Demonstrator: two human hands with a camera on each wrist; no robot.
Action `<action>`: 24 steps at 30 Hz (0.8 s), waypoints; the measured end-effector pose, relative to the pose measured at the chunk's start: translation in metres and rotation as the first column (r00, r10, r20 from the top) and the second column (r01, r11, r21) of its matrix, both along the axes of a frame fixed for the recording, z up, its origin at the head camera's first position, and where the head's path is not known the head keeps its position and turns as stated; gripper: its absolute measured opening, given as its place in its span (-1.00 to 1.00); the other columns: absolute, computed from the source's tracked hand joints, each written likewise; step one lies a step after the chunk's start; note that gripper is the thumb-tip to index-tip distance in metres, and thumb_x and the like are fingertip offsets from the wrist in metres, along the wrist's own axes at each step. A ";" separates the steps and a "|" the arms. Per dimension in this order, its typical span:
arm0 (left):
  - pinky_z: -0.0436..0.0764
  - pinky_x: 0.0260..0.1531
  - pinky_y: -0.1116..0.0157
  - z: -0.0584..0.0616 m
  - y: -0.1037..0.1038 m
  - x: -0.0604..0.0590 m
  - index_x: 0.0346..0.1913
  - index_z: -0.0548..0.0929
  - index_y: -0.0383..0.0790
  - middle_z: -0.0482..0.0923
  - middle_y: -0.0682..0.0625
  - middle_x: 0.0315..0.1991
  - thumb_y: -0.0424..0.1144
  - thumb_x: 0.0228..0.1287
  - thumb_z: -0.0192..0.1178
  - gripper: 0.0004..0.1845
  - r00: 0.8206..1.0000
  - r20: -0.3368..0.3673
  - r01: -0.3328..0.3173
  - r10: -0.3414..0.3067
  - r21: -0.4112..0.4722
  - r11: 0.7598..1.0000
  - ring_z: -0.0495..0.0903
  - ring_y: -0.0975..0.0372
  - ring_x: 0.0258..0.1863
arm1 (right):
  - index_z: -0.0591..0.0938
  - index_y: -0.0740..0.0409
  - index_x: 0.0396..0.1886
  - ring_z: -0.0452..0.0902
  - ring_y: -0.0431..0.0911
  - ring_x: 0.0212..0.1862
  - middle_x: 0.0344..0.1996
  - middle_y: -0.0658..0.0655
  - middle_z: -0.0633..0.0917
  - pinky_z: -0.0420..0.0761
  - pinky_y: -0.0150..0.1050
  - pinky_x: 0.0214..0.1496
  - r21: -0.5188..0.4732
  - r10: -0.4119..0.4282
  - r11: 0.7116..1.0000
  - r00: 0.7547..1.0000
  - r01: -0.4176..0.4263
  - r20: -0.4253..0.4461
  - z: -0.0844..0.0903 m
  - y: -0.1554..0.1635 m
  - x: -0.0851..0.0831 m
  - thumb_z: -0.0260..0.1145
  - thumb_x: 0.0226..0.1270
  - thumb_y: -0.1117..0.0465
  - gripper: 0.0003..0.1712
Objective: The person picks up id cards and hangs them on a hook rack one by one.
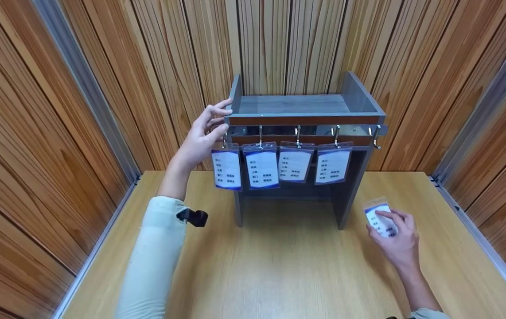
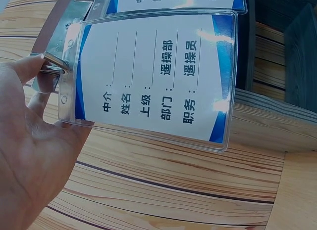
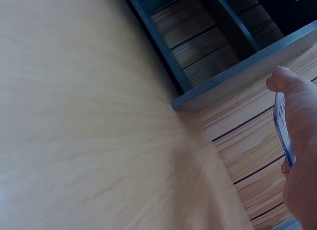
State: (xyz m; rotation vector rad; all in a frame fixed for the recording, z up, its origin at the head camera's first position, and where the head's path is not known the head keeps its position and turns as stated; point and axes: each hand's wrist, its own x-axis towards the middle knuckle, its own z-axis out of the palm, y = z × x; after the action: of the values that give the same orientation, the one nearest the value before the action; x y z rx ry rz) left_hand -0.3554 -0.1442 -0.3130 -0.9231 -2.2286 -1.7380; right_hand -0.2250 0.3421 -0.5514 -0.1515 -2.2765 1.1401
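My left hand (image 1: 202,135) touches the left side of a grey wooden rack (image 1: 297,106), fingers against its side panel and thumb by the leftmost hook. Beneath that thumb hangs a clear badge holder (image 1: 226,168) with a white and blue card, large in the left wrist view (image 2: 148,76). Three similar badges (image 1: 262,168) hang from the hooks to its right. Low over the table at the right, my right hand (image 1: 399,239) pinches another badge holder (image 1: 379,219) between thumb and fingers. In the right wrist view, that badge (image 3: 282,123) appears edge-on, partly hidden by the hand.
The rightmost hook (image 1: 376,139) on the metal rail bears no badge. The rack stands on a light wooden table (image 1: 279,274), near the wood-plank back wall (image 1: 182,66). Plank walls with metal edge strips rise on both sides.
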 end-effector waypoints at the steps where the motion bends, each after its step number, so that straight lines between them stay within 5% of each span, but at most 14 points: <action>1: 0.41 0.65 -0.36 0.000 0.000 0.000 0.47 0.44 -0.33 0.16 0.02 0.86 -0.32 0.78 0.02 -0.63 1.000 -0.002 0.002 -0.002 0.000 1.000 0.21 -0.20 0.78 | 0.77 0.26 0.26 0.44 0.31 0.40 0.42 0.42 0.53 0.35 0.06 0.27 -0.001 -0.001 1.000 1.000 0.001 -0.014 0.002 -0.002 0.000 0.68 0.24 0.32 -0.43; 6: 0.41 0.65 -0.36 0.002 0.000 0.001 0.46 0.46 -0.28 0.15 0.02 0.87 -0.32 0.78 0.02 -0.65 1.000 0.001 -0.005 0.005 -0.005 1.000 0.22 -0.18 0.79 | 0.77 0.24 0.28 0.41 0.27 0.46 0.46 0.40 0.50 0.36 0.08 0.40 -0.010 -0.001 1.000 0.999 0.001 -0.040 0.014 -0.009 -0.001 0.67 0.27 0.34 -0.43; 14: 0.44 0.63 -0.33 0.001 0.000 0.001 0.45 0.47 -0.23 0.15 0.04 0.87 -0.31 0.78 0.03 -0.66 1.000 0.000 -0.017 0.017 -0.007 1.000 0.24 -0.18 0.78 | 0.77 0.25 0.27 0.40 0.09 0.45 0.46 0.39 0.51 0.24 -0.47 0.29 -0.008 -0.011 1.000 0.994 0.010 -0.104 0.033 -0.017 -0.004 0.67 0.27 0.35 -0.44; 24: 0.44 0.61 -0.35 0.000 0.000 0.001 0.47 0.46 -0.25 0.16 0.06 0.86 -0.30 0.78 0.03 -0.64 1.000 0.005 -0.017 0.017 -0.007 1.000 0.22 -0.19 0.78 | 0.79 0.25 0.27 0.31 -0.25 0.38 0.45 0.39 0.52 0.33 -0.57 0.26 0.002 -0.028 1.000 0.980 0.029 -0.197 0.060 -0.023 -0.012 0.66 0.29 0.34 -0.46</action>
State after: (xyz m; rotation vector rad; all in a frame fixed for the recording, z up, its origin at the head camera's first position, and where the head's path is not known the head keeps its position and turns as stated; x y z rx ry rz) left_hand -0.3542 -0.1444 -0.3129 -0.8993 -2.2405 -1.7287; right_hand -0.2367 0.3189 -0.4912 -0.0658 -2.0963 1.0845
